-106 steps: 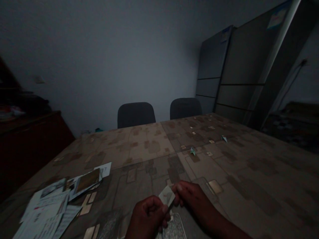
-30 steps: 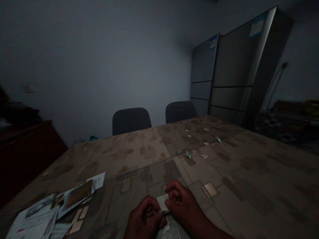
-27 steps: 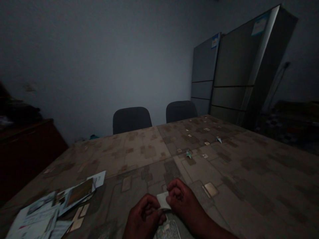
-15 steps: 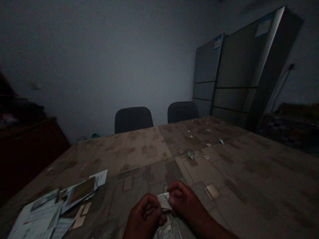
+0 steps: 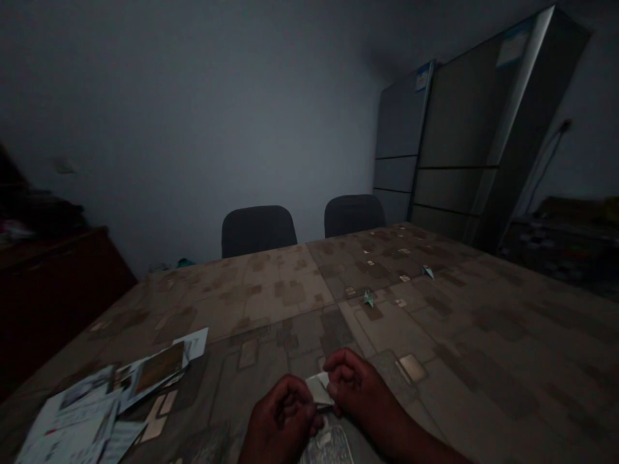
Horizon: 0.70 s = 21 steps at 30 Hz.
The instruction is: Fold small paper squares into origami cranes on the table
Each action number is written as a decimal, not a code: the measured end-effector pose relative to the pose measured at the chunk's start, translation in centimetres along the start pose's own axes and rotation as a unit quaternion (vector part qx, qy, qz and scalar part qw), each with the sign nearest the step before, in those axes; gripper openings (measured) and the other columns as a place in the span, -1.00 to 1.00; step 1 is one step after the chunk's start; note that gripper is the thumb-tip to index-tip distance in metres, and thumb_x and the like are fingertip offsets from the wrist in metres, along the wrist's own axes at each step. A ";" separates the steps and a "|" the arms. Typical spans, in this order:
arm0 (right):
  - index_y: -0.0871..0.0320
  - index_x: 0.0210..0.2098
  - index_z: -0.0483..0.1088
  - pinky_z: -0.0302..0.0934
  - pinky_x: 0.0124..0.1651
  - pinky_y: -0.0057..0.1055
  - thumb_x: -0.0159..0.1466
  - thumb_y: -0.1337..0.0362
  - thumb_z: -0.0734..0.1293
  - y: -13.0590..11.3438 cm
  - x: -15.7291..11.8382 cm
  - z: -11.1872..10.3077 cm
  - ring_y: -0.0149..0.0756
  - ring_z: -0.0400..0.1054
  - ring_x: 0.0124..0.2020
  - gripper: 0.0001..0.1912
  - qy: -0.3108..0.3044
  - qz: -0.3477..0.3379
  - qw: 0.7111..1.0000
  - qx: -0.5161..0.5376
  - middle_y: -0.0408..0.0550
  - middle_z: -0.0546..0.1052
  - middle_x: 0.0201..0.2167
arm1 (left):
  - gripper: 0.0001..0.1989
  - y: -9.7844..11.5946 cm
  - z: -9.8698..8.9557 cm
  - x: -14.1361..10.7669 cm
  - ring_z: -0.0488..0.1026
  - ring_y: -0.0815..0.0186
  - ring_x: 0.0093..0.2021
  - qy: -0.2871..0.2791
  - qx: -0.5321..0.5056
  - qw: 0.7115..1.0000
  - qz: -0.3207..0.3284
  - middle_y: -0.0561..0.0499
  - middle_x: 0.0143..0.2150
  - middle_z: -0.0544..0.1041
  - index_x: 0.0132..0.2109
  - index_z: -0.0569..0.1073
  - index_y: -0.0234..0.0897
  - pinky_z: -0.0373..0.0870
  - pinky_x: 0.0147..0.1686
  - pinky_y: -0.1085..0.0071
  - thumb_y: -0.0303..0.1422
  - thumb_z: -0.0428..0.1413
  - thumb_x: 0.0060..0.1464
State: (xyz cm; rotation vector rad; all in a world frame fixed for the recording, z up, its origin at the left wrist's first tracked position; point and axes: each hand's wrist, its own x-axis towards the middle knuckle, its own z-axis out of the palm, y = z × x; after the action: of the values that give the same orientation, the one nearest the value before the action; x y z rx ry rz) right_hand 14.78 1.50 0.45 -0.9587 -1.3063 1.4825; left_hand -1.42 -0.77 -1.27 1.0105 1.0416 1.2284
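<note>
Small folded paper (image 5: pixel 319 390) pinched between left hand (image 5: pixel 279 412) and right hand (image 5: pixel 360 386)

Both grips closed on it; printed sheets (image 5: pixel 72 419) to its left, two paper cranes (image 5: pixel 368 298) beyond it on the table (image 5: pixel 449 335).

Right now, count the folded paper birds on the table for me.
2. One paper bird sits mid-table, and the other sits farther back to its right. More could be hidden in the dim light.

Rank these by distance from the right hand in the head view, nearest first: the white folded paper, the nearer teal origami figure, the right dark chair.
From the right hand:
1. White folded paper: between the hands.
2. Teal origami figure: ahead, on the table.
3. Dark chair: beyond the table's far edge.
</note>
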 end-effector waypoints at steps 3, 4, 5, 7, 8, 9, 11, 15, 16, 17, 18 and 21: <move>0.18 -0.31 0.35 0.11 -0.38 -0.46 0.09 0.35 0.31 -0.4 -0.2 -0.1 -0.39 0.26 -0.46 -0.85 0.010 -0.030 0.998 -0.059 -0.22 0.36 -0.50 | -0.70 0.8 -0.2 -0.1 0.33 0.37 -0.53 0.026 0.093 0.994 0.043 0.11 -0.58 0.39 -0.51 0.42 -0.28 0.23 -0.50 0.52 -0.15 0.23 -0.05; 0.18 -0.30 0.37 0.12 -0.35 -0.45 0.11 0.36 0.31 -0.5 -0.3 -0.2 -0.37 0.28 -0.43 -0.86 0.009 -0.040 0.996 -0.081 -0.19 0.38 -0.49 | -0.73 1.1 -0.3 -0.1 0.32 0.37 -0.52 0.037 0.123 0.990 0.060 0.11 -0.57 0.40 -0.51 0.43 -0.28 0.24 -0.50 0.51 -0.19 0.22 -0.03; 0.18 -0.29 0.38 0.13 -0.34 -0.44 0.12 0.37 0.31 -0.6 -0.4 -0.2 -0.36 0.29 -0.41 -0.87 0.004 -0.049 0.994 -0.100 -0.18 0.40 -0.47 | -0.78 1.4 -0.3 -0.1 0.33 0.36 -0.51 0.044 0.147 0.985 0.075 0.11 -0.56 0.41 -0.49 0.45 -0.27 0.24 -0.49 0.51 -0.23 0.21 -0.03; 0.18 -0.26 0.40 0.15 -0.31 -0.43 0.15 0.39 0.30 -0.8 -0.6 -0.4 -0.33 0.31 -0.38 -0.86 -0.005 -0.065 0.991 -0.120 -0.15 0.42 -0.44 | -0.89 1.7 -0.3 -0.1 0.36 0.32 -0.48 0.046 0.176 0.979 0.096 0.10 -0.52 0.46 -0.41 0.48 -0.25 0.27 -0.47 0.51 -0.31 0.22 -0.06; 0.18 -0.25 0.41 0.15 -0.31 -0.43 0.15 0.40 0.30 -0.8 -0.6 -0.5 -0.33 0.31 -0.37 -0.85 -0.008 -0.072 0.990 -0.123 -0.15 0.42 -0.44 | -0.92 1.9 -0.2 -0.2 0.38 0.31 -0.47 0.041 0.184 0.977 0.101 0.09 -0.51 0.47 -0.38 0.49 -0.23 0.28 -0.46 0.51 -0.33 0.21 -0.06; 0.18 -0.24 0.41 0.15 -0.31 -0.43 0.15 0.40 0.29 -0.8 -0.6 -0.5 -0.33 0.31 -0.37 -0.84 -0.010 -0.075 0.989 -0.123 -0.15 0.43 -0.44 | -0.92 1.9 -0.1 -0.2 0.39 0.31 -0.47 0.033 0.194 0.974 0.108 0.09 -0.51 0.48 -0.36 0.50 -0.22 0.29 -0.46 0.51 -0.35 0.20 -0.06; 0.17 -0.24 0.40 0.15 -0.32 -0.44 0.16 0.39 0.29 -0.8 -0.5 -0.6 -0.33 0.31 -0.38 -0.85 0.003 -0.080 0.989 -0.127 -0.16 0.42 -0.45 | -0.95 2.0 0.1 -0.3 0.40 0.31 -0.47 0.019 0.222 0.966 0.130 0.07 -0.50 0.50 -0.38 0.52 -0.22 0.30 -0.46 0.51 -0.37 0.18 -0.06; 0.18 -0.36 0.37 0.10 -0.37 -0.46 0.20 0.32 0.25 -1.1 -0.6 -0.3 -0.35 0.23 -0.44 -0.92 0.105 -0.086 0.977 -0.167 -0.19 0.34 -0.51 | -0.95 2.1 0.5 -0.4 0.44 0.29 -0.50 0.063 0.259 0.955 0.131 0.05 -0.53 0.53 -0.45 0.53 -0.23 0.31 -0.50 0.51 -0.39 0.17 -0.08; 0.18 -0.39 0.37 0.07 -0.40 -0.47 0.19 0.32 0.25 -1.2 -0.7 -0.1 -0.36 0.20 -0.46 -0.92 0.115 -0.079 0.975 -0.174 -0.20 0.32 -0.53 | -0.95 2.2 0.6 -0.4 0.46 0.28 -0.50 0.089 0.255 0.955 0.122 0.05 -0.53 0.54 -0.44 0.54 -0.23 0.33 -0.50 0.50 -0.37 0.18 -0.08; 0.19 -0.43 0.36 0.05 -0.43 -0.48 0.17 0.33 0.25 -1.3 -0.8 0.2 -0.38 0.18 -0.49 -0.92 0.115 -0.070 0.975 -0.179 -0.21 0.31 -0.55 | -0.94 2.2 0.6 -0.4 0.48 0.27 -0.50 0.110 0.251 0.954 0.119 0.05 -0.53 0.56 -0.43 0.55 -0.22 0.35 -0.49 0.50 -0.36 0.19 -0.09; 0.19 -0.45 0.35 0.02 -0.46 -0.49 0.15 0.34 0.26 -1.3 -0.9 0.5 -0.39 0.16 -0.51 -0.93 0.106 -0.058 0.976 -0.181 -0.22 0.29 -0.57 | -0.95 2.3 0.6 -0.4 0.49 0.26 -0.48 0.122 0.246 0.953 0.128 0.05 -0.52 0.57 -0.43 0.56 -0.21 0.38 -0.46 0.49 -0.34 0.21 -0.10; 0.19 -0.51 0.32 -0.04 -0.51 -0.51 0.09 0.38 0.29 -1.3 -1.2 1.3 -0.43 0.09 -0.57 -0.94 0.082 -0.031 0.981 -0.175 -0.27 0.22 -0.63 | -0.96 2.3 0.6 -0.5 0.52 0.26 -0.43 0.111 0.236 0.945 0.198 0.06 -0.46 0.59 -0.45 0.58 -0.16 0.40 -0.38 0.49 -0.38 0.22 -0.10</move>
State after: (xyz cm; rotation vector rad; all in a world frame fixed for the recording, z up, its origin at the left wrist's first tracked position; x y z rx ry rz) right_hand 14.03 0.02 1.90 -1.2260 -1.4880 1.1205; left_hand -1.37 -1.14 1.13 1.5322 1.3960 1.4780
